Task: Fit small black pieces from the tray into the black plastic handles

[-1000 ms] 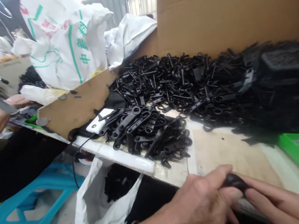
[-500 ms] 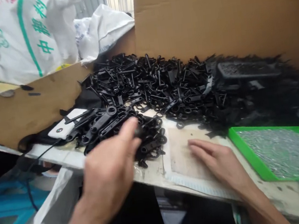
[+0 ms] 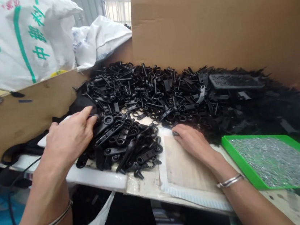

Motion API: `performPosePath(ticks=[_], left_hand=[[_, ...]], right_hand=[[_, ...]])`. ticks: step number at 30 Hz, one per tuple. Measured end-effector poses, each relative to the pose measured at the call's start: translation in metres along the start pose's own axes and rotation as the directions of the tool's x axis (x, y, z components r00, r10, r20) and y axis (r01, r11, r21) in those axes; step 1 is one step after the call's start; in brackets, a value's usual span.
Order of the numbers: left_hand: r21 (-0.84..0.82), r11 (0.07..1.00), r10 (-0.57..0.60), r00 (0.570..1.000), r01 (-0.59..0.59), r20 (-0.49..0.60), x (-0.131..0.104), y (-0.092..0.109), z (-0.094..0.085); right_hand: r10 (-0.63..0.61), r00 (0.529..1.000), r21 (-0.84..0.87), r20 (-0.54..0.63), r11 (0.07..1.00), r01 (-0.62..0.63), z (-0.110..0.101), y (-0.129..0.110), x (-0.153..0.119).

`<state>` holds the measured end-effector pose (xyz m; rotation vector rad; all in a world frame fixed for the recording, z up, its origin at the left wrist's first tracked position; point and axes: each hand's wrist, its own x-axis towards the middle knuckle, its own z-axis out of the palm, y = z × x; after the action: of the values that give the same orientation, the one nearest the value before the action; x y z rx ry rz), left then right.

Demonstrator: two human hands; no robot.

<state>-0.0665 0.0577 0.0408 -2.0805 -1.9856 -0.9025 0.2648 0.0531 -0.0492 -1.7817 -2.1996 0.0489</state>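
Note:
My left hand is over the left end of a near heap of black plastic parts, its thumb and fingers closed round a dark part that is mostly hidden. A white object shows partly behind that hand. My right hand is at the front edge of the larger black heap, above the upper part of a beige pad. Its fingers are curled together on a small dark piece at the fingertips.
A green tray of small metal pins stands at the right. A black tray rests on the large heap. Brown cardboard rises behind, and white sacks lie at the back left.
My left hand has moved left and away from the middle of the near heap, to its left end. My right hand has shifted forward and left, to the large heap's edge. The view has shifted slightly.

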Motion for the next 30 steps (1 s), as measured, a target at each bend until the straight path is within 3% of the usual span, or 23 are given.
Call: performPosePath(ticks=[2,4,6,8,9,13,18,21,23,26,28,30], left_hand=[[0.193,0.981,0.015,0.999,-0.008,-0.034,-0.004,0.023,-0.005],[0.183,0.976,0.134,0.989,-0.119,-0.068,-0.005,0.057,-0.006],[0.112,0.96,0.247,0.964,-0.257,0.097,0.001,0.096,0.002],[0.038,0.934,0.323,0.885,-0.355,0.335,0.016,0.134,0.02],[0.004,0.937,0.314,0.847,-0.35,0.429,0.025,0.15,0.032],[-0.027,0.947,0.287,0.803,-0.321,0.522,0.056,0.195,0.087],[-0.125,0.948,0.31,0.772,-0.291,0.554,0.054,0.207,0.138],[-0.212,0.944,0.327,0.78,-0.251,0.534,0.053,0.201,0.147],[-0.289,0.936,0.328,0.797,-0.201,0.507,0.057,0.197,0.142],[-0.457,0.883,0.327,0.836,-0.104,0.442,0.059,0.195,0.119],[-0.596,0.803,0.327,0.852,-0.023,0.408,0.048,0.196,0.098],[-0.721,0.688,0.327,0.855,0.078,0.404,0.024,0.196,0.08]], right_hand=[[0.002,1.0,0.016,-0.001,1.0,-0.001,0.0,0.003,-0.004],[0.014,1.0,0.044,-0.015,0.999,-0.013,-0.003,0.004,-0.012],[0.024,0.999,0.072,-0.024,0.997,-0.022,-0.007,0.003,-0.023],[0.022,1.0,0.09,-0.022,0.996,-0.02,-0.012,0.001,-0.037],[0.018,1.0,0.104,-0.018,0.994,-0.016,-0.015,0.0,-0.046],[0.036,0.999,0.222,-0.008,0.974,-0.033,-0.027,-0.004,-0.083],[0.094,0.992,0.406,-0.08,0.912,-0.053,-0.033,-0.001,-0.129],[0.143,0.983,0.511,-0.114,0.857,-0.065,-0.032,0.003,-0.149],[0.244,0.962,0.598,-0.126,0.792,-0.123,-0.033,0.006,-0.156],[0.466,0.882,0.791,-0.071,0.565,-0.235,-0.036,0.011,-0.158],[0.574,0.819,0.915,0.009,0.326,-0.238,-0.039,0.012,-0.153],[0.605,0.793,0.982,0.078,0.089,-0.165,-0.041,0.01,-0.145]])
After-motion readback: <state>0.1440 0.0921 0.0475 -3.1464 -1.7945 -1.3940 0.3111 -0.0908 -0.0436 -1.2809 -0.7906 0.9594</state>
